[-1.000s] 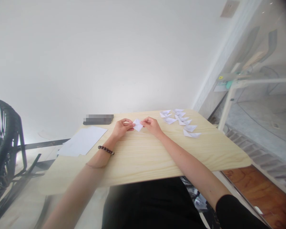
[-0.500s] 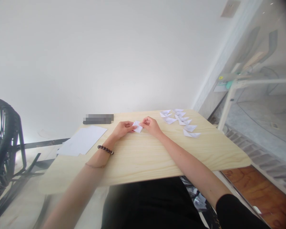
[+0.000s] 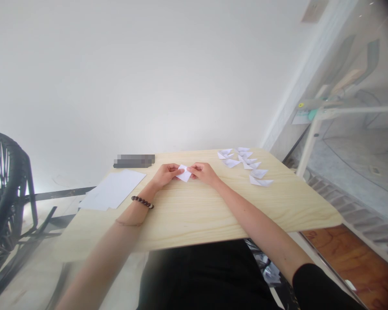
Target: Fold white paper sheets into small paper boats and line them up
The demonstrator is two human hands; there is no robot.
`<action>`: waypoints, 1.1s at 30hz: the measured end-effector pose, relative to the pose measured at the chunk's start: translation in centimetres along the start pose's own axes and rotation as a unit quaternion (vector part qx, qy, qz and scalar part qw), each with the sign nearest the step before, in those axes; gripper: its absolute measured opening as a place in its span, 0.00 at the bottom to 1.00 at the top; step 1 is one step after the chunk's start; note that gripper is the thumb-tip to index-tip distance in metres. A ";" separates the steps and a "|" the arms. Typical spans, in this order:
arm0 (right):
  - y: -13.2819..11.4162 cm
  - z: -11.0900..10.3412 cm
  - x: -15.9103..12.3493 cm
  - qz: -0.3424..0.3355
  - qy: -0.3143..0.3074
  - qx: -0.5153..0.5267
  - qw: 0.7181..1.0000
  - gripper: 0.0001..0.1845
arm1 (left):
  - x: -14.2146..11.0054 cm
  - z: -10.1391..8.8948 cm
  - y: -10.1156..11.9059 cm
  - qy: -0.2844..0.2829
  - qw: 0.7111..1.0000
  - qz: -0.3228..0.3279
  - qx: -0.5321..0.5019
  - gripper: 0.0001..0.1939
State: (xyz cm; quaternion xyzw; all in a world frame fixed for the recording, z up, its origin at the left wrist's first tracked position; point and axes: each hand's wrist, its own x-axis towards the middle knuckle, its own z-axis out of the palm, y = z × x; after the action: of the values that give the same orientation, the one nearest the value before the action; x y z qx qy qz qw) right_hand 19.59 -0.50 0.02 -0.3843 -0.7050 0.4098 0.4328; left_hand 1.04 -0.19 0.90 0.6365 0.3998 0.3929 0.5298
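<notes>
Between my two hands is a small folded white paper (image 3: 184, 174), turned with its corners up and down like a diamond. My left hand (image 3: 168, 174) pinches its left side, thumb on the front face. My right hand (image 3: 203, 173) grips its right side between thumb and fingers. The paper is held just over the middle of the table (image 3: 194, 215). To the right of my hands lie several folded white paper boats (image 3: 246, 162) in loose rows. How many layers the held paper has cannot be made out.
A stack of white paper sheets (image 3: 113, 189) lies at the table's left. Behind it sits a dark, partly blurred-out box (image 3: 134, 161). A black woven chair (image 3: 9, 185) stands at the left, a white metal frame (image 3: 308, 146) at the right. The wall (image 3: 181, 77) rises behind the table.
My right thumb and fingers have shifted their pinch on the paper's right side and sit flatter. The paper now looks more evenly squared. The left hand has barely moved.
</notes>
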 end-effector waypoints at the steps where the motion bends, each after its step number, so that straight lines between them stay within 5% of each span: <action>1: -0.1 -0.1 -0.1 -0.006 -0.008 -0.011 1.000 0.16 | 0.0 0.0 0.0 -0.001 1.000 -0.001 0.003 0.17; 16: -1.0 -0.1 -0.3 0.005 -0.072 -0.036 0.997 0.12 | -0.2 0.2 -0.1 0.017 0.996 0.027 0.084 0.18; 24: -0.5 -0.4 -0.1 -0.008 0.008 -0.040 0.999 0.13 | -0.2 -0.1 0.2 -0.056 0.998 -0.029 0.002 0.22; 33: -0.7 -0.3 -0.1 -0.018 -0.008 -0.048 0.999 0.13 | -0.3 -0.5 0.1 -0.056 0.998 -0.023 -0.025 0.21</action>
State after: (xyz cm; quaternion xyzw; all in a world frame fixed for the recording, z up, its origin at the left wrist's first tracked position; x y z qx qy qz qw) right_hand 19.79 -0.82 0.73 -0.3886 -0.7343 0.3700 0.4158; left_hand 0.52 -0.27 1.08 0.6344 0.3739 0.3541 0.5765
